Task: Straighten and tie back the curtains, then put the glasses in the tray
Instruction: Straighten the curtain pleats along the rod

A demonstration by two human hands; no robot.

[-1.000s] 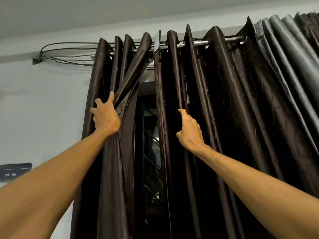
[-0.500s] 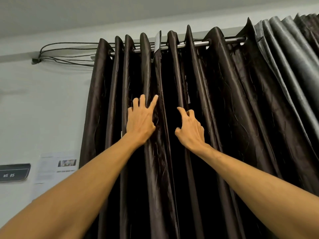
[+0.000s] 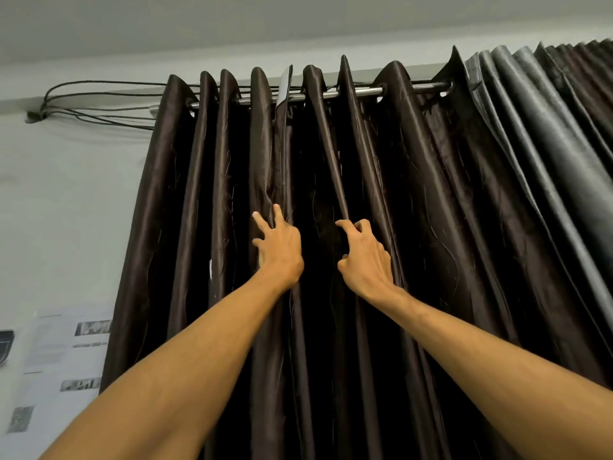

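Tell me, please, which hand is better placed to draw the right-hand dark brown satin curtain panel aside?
Probably the right hand: its fingers pinch a fold of that dark brown satin curtain panel, whereas the left hand touches the left panel.

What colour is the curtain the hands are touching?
The curtain is glossy dark brown, unpatterned; the head view shows it best.

Bare arms, both of them: the left forearm (image 3: 185, 370) and right forearm (image 3: 481, 353) show uncovered all the way to the wrists. The left hand (image 3: 282, 254) and right hand (image 3: 365, 260) are bare as well. Tendons ridge the right hand's back; the nails look short, perhaps.
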